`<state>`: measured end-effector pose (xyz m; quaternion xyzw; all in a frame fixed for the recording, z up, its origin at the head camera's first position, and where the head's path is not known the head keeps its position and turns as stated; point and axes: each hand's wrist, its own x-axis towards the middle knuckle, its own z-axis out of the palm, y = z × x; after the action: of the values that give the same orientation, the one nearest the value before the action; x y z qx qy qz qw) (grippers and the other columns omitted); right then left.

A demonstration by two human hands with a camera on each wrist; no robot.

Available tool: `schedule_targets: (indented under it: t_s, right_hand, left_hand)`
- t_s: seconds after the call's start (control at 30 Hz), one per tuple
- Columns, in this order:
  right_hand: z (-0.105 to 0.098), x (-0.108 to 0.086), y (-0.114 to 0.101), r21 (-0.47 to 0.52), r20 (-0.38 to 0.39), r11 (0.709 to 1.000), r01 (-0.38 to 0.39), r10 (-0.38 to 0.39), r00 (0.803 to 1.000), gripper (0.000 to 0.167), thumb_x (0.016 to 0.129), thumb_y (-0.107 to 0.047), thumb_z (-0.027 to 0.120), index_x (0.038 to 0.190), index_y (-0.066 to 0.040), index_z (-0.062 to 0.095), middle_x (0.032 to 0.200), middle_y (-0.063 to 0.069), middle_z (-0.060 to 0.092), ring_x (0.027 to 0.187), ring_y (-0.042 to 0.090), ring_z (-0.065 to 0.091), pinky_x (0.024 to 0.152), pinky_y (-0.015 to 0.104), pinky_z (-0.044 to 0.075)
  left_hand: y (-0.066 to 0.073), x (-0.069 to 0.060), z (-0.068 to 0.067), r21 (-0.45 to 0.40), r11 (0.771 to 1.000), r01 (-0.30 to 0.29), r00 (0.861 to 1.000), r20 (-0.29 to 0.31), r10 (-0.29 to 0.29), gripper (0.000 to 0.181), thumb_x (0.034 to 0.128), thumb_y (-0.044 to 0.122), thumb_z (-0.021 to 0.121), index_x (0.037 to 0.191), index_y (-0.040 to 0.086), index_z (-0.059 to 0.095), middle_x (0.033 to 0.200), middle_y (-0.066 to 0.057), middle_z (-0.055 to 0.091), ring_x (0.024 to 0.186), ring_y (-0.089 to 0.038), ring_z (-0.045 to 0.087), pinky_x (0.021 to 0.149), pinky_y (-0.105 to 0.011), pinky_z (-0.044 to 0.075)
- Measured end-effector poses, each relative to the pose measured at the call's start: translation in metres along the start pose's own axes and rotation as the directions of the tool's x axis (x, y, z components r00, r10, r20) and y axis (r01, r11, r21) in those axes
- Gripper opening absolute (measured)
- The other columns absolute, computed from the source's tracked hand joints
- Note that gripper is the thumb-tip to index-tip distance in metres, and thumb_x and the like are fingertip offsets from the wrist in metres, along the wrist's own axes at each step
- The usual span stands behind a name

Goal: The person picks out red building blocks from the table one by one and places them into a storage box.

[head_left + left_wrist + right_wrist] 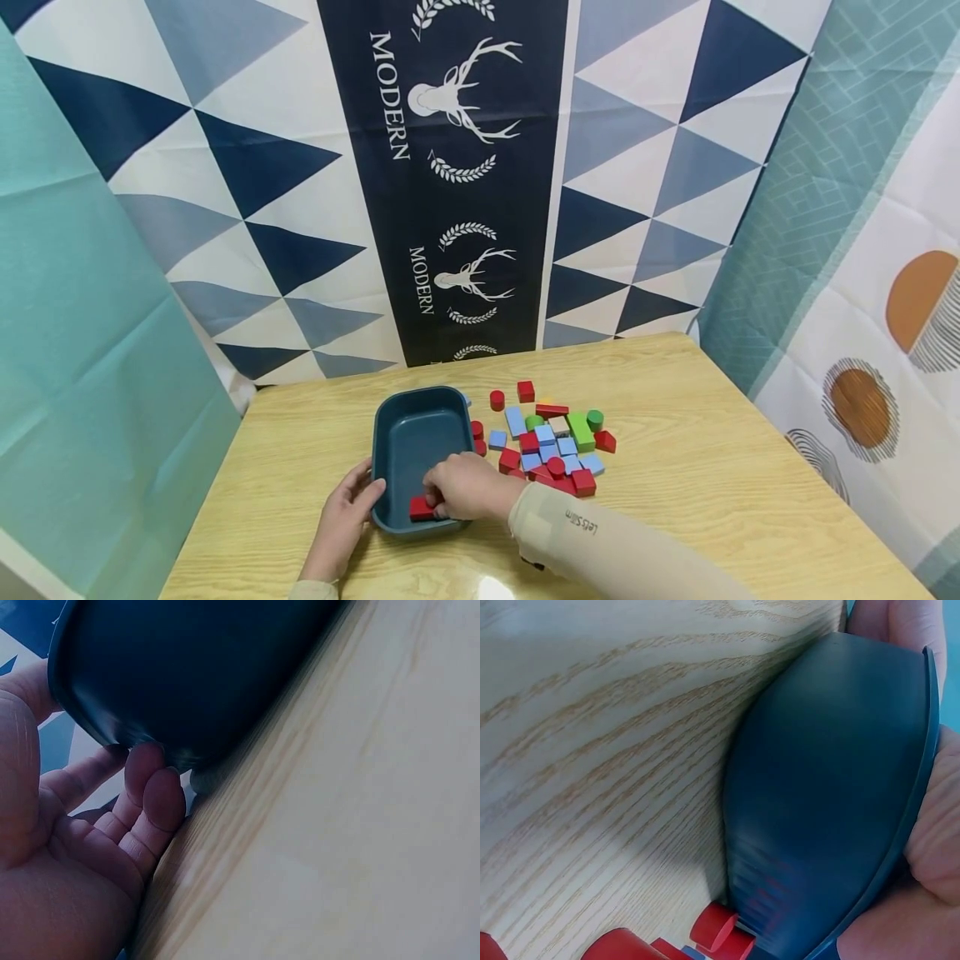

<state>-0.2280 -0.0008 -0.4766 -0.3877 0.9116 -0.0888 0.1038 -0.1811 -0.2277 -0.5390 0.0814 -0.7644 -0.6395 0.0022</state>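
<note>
A dark teal plastic bin (420, 450) with rounded corners stands on the table. My left hand (347, 512) holds it at the left wall, with the thumb over the rim; in the left wrist view, the fingers of that hand (97, 825) curl against the outside of the bin (187, 675). My right hand (468, 486) reaches over the right wall into the near end of the bin. Its curled fingers pinch a red block (422, 508) low inside, partly hidden by the hand. The right wrist view shows the bin's outer wall (825, 772) and part of the right hand (900, 922) above its rim.
Right of the bin lies a loose pile of toy blocks: red cubes (583, 482), light blue pieces (516, 421), a green block (581, 432) and red cylinders (497, 400). Some cylinders (714, 926) lie close against the bin's wall. Patterned cloth (465, 167) hangs behind the wooden table (660, 433).
</note>
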Motion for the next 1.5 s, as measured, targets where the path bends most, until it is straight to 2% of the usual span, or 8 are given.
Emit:
schedule_targets:
  t_s: [0.57, 0.73, 0.93, 1.17, 1.3, 1.4, 1.47, 1.5]
  right_hand:
    - [0.003, 0.001, 0.001, -0.004, -0.032, 1.0, 0.019, -0.019, 0.999, 0.013, 0.093, -0.028, 0.085, 0.088, -0.028, 0.073, 0.077, -0.017, 0.065, 0.071, 0.001, 0.055, 0.072, 0.019, 0.047]
    - [0.003, 0.001, 0.0, -0.008, -0.044, 1.0, 0.027, -0.027, 0.999, 0.011, 0.093, -0.028, 0.084, 0.089, -0.028, 0.073, 0.079, -0.018, 0.067, 0.072, 0.0, 0.056, 0.073, 0.019, 0.047]
    - [0.004, -0.005, -0.005, -0.001, -0.023, 0.999, 0.054, -0.054, 0.998, 0.011, 0.094, -0.033, 0.084, 0.092, -0.029, 0.074, 0.079, -0.019, 0.067, 0.072, -0.001, 0.055, 0.073, 0.019, 0.046]
    - [0.008, -0.02, -0.014, -0.017, -0.05, 0.992, 0.124, -0.124, 0.991, 0.015, 0.095, -0.04, 0.082, 0.09, -0.029, 0.073, 0.076, -0.021, 0.066, 0.068, -0.006, 0.053, 0.067, 0.015, 0.041]
    - [0.007, -0.024, -0.014, 0.022, -0.072, 0.987, 0.157, -0.155, 0.985, 0.013, 0.097, -0.038, 0.08, 0.09, -0.027, 0.074, 0.079, -0.02, 0.068, 0.071, -0.006, 0.055, 0.067, 0.013, 0.043]
    - [0.002, -0.025, -0.006, 0.056, -0.123, 0.981, 0.187, -0.18, 0.976, 0.012, 0.099, -0.037, 0.076, 0.095, -0.026, 0.076, 0.087, -0.018, 0.071, 0.08, -0.005, 0.059, 0.076, 0.013, 0.049]
    - [-0.009, -0.026, 0.004, 0.071, -0.191, 0.982, 0.172, -0.156, 0.969, 0.014, 0.101, -0.039, 0.074, 0.1, -0.025, 0.077, 0.094, -0.015, 0.073, 0.086, -0.001, 0.061, 0.081, 0.017, 0.053]
    - [-0.015, -0.026, 0.011, 0.071, -0.249, 0.984, 0.161, -0.139, 0.959, 0.014, 0.102, -0.038, 0.074, 0.102, -0.024, 0.077, 0.096, -0.013, 0.074, 0.089, 0.001, 0.063, 0.083, 0.02, 0.055]
  left_hand:
    - [-0.002, 0.0, -0.002, 0.01, 1.0, 0.018, 1.0, 0.002, -0.018, 0.062, 0.1059, 0.034, 0.067, 0.158, 0.007, 0.049, 0.151, -0.023, 0.06, 0.118, -0.017, 0.064, 0.082, -0.026, 0.058]
    - [-0.003, 0.0, -0.002, -0.008, 1.0, 0.007, 1.0, -0.007, -0.007, 0.056, 0.1053, 0.026, 0.068, 0.155, 0.005, 0.052, 0.147, -0.022, 0.062, 0.11, -0.011, 0.066, 0.079, -0.026, 0.059]
    - [-0.003, -0.001, -0.005, -0.044, 0.999, -0.009, 1.0, -0.02, 0.009, 0.041, 0.0996, 0.008, 0.064, 0.136, -0.007, 0.055, 0.134, -0.021, 0.067, 0.095, -0.005, 0.066, 0.076, -0.025, 0.055]
    - [-0.001, 0.0, -0.009, -0.073, 0.997, 0.014, 1.0, -0.011, -0.015, 0.047, 0.1025, 0.017, 0.067, 0.142, -0.003, 0.053, 0.137, -0.022, 0.065, 0.1, -0.008, 0.066, 0.074, -0.027, 0.056]
    - [-0.004, 0.002, -0.008, -0.069, 0.998, 0.007, 1.0, -0.009, -0.008, 0.047, 0.1026, 0.019, 0.07, 0.143, -0.002, 0.057, 0.135, -0.022, 0.068, 0.1, -0.01, 0.068, 0.076, -0.028, 0.059]
    - [-0.004, 0.001, -0.006, -0.072, 0.997, 0.003, 1.0, -0.005, -0.003, 0.047, 0.1032, 0.02, 0.069, 0.143, -0.002, 0.057, 0.136, -0.022, 0.069, 0.099, -0.009, 0.069, 0.077, -0.028, 0.059]
    - [-0.004, 0.001, -0.004, -0.073, 0.997, 0.001, 1.0, 0.002, -0.001, 0.047, 0.1036, 0.02, 0.069, 0.144, -0.002, 0.057, 0.137, -0.023, 0.068, 0.1, -0.009, 0.069, 0.078, -0.028, 0.06]
    - [-0.004, 0.001, -0.003, -0.071, 0.997, 0.0, 1.0, 0.005, 0.0, 0.048, 0.1039, 0.02, 0.069, 0.145, -0.002, 0.057, 0.138, -0.023, 0.068, 0.101, -0.009, 0.069, 0.078, -0.028, 0.06]
